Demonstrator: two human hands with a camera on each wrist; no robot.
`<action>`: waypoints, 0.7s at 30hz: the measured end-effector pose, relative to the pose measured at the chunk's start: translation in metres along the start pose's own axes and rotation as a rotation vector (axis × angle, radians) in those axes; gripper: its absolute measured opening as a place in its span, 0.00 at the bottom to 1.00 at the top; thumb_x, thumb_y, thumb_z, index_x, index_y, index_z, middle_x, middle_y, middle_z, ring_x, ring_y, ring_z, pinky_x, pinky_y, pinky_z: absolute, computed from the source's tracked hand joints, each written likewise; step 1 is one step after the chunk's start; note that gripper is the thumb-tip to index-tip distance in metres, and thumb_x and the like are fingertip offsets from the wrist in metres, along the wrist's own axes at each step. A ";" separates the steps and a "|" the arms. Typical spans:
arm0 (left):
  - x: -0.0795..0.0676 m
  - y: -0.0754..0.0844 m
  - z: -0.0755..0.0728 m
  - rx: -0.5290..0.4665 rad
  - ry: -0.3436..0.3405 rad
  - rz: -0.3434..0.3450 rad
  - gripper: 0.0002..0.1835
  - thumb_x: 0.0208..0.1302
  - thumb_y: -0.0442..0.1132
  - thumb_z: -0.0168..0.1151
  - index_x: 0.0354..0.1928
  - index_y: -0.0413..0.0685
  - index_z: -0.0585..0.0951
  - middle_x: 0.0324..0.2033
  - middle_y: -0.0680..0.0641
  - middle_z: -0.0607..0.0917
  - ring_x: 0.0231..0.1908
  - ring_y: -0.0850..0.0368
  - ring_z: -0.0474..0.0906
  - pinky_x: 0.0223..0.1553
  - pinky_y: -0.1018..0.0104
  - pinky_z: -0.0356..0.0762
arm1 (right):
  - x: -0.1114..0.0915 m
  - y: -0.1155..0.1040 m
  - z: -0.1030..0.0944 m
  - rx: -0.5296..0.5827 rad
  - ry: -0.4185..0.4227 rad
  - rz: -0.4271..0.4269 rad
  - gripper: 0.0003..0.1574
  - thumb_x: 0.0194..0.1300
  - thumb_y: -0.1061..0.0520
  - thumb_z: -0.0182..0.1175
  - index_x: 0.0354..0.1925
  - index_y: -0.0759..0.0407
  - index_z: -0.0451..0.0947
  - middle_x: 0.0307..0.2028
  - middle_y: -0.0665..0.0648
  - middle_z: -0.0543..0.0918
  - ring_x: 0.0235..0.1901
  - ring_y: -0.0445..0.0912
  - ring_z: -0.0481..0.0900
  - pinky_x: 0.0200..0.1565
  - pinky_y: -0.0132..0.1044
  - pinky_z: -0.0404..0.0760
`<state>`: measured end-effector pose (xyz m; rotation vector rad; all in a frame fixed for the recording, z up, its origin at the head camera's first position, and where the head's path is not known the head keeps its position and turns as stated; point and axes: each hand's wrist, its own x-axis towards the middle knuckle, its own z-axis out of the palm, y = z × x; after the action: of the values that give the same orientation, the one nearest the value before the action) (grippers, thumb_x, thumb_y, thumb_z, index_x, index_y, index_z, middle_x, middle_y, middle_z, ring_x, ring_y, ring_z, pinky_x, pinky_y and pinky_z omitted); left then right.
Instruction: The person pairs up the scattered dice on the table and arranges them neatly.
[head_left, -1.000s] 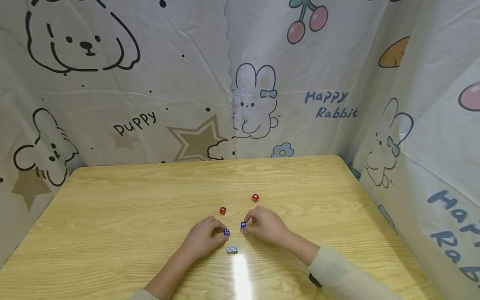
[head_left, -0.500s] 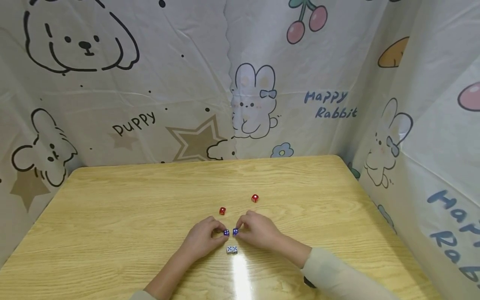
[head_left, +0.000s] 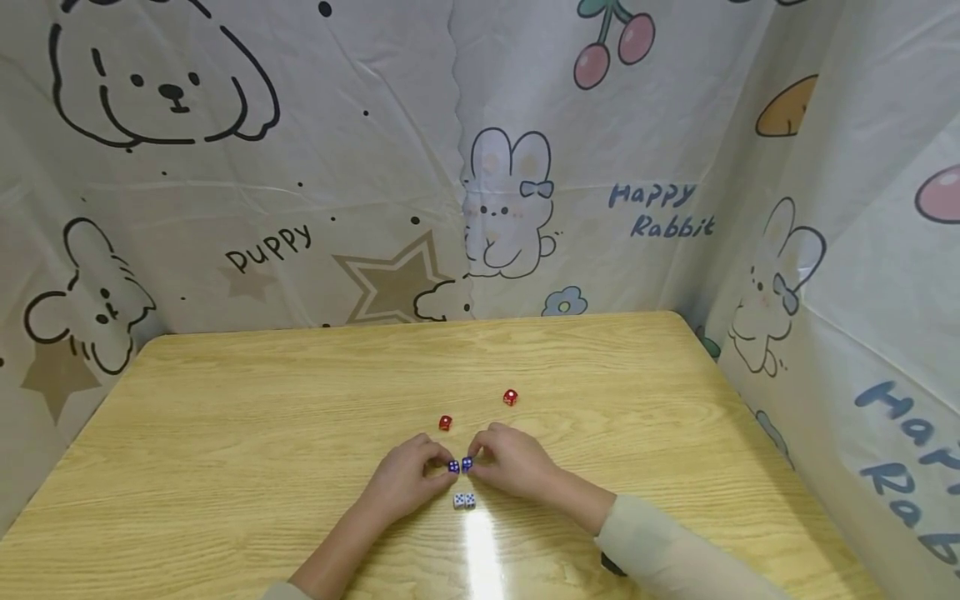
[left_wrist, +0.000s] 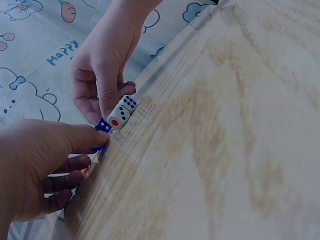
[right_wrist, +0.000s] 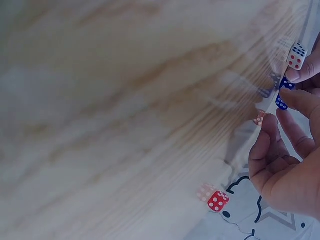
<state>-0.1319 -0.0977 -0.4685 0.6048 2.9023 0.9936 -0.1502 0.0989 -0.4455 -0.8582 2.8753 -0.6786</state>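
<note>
My left hand (head_left: 406, 477) pinches a blue die (head_left: 453, 467) between thumb and forefinger on the table. Facing it, my right hand (head_left: 514, 461) pinches a second blue die (head_left: 467, 464). Only a narrow gap parts the two blue dice in the head view. Nearer to me lie two white dice (head_left: 464, 501) side by side; in the left wrist view these white dice (left_wrist: 120, 114) partly cover what lies behind. One red die (head_left: 446, 423) sits beyond the left hand, and another red die (head_left: 510, 397) beyond the right hand. In the right wrist view a red die (right_wrist: 218, 201) stands apart from the fingers.
The wooden table (head_left: 262, 400) has a glossy top with a bright reflection near its front. A patterned curtain (head_left: 390, 167) hangs along the back and both sides. Something dark (head_left: 612, 565) shows under the right sleeve.
My right hand has moved left and slightly nearer to me with its blue die, up close to the other blue die. The left hand, white dice and red dice have stayed in place.
</note>
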 end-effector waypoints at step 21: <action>0.001 0.001 -0.001 0.006 0.009 -0.004 0.09 0.53 0.45 0.68 0.35 0.51 0.83 0.29 0.57 0.77 0.28 0.67 0.69 0.30 0.74 0.67 | 0.005 -0.002 0.004 0.018 -0.039 0.035 0.10 0.55 0.51 0.67 0.36 0.53 0.81 0.25 0.47 0.72 0.24 0.36 0.65 0.26 0.27 0.66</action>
<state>-0.1324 -0.0974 -0.4675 0.5967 2.9145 0.9901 -0.1526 0.0934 -0.4479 -0.8081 2.8383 -0.6754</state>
